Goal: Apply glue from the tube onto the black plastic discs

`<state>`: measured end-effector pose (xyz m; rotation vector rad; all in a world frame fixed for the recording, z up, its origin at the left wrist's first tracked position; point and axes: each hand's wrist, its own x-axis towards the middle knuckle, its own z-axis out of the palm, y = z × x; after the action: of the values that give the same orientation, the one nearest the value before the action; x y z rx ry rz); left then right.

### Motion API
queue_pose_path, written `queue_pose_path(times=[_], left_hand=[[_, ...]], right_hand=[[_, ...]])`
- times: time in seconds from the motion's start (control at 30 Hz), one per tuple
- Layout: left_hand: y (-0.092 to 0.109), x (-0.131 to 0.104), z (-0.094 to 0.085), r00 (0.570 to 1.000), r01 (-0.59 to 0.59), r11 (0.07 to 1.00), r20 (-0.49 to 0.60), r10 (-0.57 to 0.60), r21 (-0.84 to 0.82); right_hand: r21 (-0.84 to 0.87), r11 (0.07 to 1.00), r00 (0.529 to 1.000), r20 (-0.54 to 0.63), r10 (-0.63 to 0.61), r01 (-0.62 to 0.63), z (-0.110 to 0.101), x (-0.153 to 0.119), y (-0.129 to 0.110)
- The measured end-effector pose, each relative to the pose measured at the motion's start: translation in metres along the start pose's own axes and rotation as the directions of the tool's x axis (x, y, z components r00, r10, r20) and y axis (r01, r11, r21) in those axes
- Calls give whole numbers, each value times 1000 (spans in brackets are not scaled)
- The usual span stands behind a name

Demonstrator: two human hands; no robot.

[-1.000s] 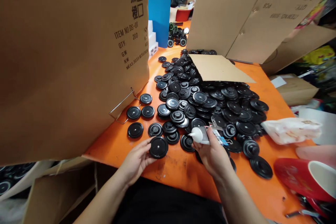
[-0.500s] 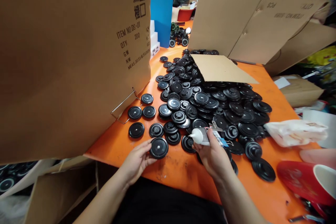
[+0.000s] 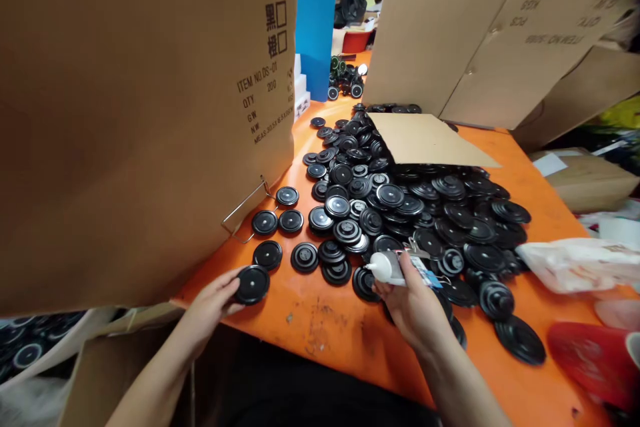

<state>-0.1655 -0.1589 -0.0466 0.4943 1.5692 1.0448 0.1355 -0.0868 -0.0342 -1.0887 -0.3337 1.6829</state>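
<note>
Near the table's front left edge, my left hand (image 3: pixel 219 298) grips a round black disc (image 3: pixel 253 284) by its left rim, a small pale dot at its centre. Just behind it lies another black disc (image 3: pixel 267 255), with several more in loose rows. My right hand (image 3: pixel 407 300) is closed around a small squeeze bottle (image 3: pixel 385 267) with a white cap, its thin nozzle pointing left. A metal binder clip and a blue-and-white label show by the bottle. The bottle is over the near side of a large heap of black discs (image 3: pixel 395 195).
A tall cardboard carton (image 3: pixel 150 133) stands along the left, with a bent wire (image 3: pixel 245 207) at its base. Cardboard sheets (image 3: pixel 430 140) lie on and behind the heap. At the right are a plastic bag (image 3: pixel 575 265) and a red container (image 3: pixel 590 360) on the orange table (image 3: pixel 320 320).
My left hand has moved left with the black disc, beside the discs near the carton. My right hand keeps the bottle in about the same place. The view has shifted slightly.
</note>
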Motion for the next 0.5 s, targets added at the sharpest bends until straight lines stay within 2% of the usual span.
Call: queue_pose_path(times=[0.1,0.2,0.3,0.4,0.5], left_hand=[[0,15,-21,979,-76,990,-180,97,117],[-2,25,-29,926,-121,907,-282,249,404],[-4,27,-26,861,-113,771,-326,391,626],[-5,23,-20,781,-144,654,-321,535,742],[-5,17,-14,702,-176,575,-308,642,799]], right_hand=[[-3,1000,999,46,-3,3,2,-2,-1],[-16,1000,999,36,5,-5,2,-1,0],[-27,1000,1000,18,9,-9,1,0,1],[-29,1000,1000,9,-3,3,0,0,0],[-27,1000,998,-63,-5,4,-3,2,1]])
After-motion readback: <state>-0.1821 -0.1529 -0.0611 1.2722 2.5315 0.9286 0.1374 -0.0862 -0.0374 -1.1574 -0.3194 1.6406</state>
